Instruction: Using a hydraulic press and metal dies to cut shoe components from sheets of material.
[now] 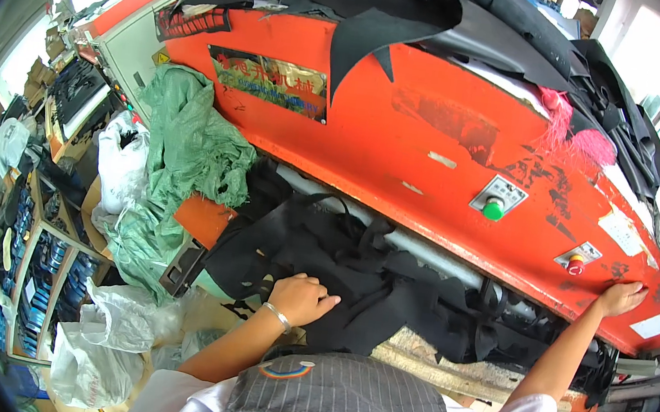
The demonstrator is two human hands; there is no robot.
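Observation:
Black sheet material (355,267), soft and cut into ragged pieces, lies heaped on the bed of a large red machine (404,141). On its left part rests my left hand (300,300), closed, with a bracelet at the wrist. Its fingers curl under, so whatever they may hold is hidden. My right hand (622,298) lies against the lower right of the machine's red front, fingers stretched out and nothing in them. Just left of it is a red knob (576,267). Farther left sits a green push button (493,210) on a metal plate.
Black sheets (515,43) drape over the machine's top, beside pink string (555,118). Green woven sacking (186,139) hangs at the left, near a white plastic bag (123,160). Shelves with blue items (48,287) stand farther left. A pale board edge (435,359) runs before my waist.

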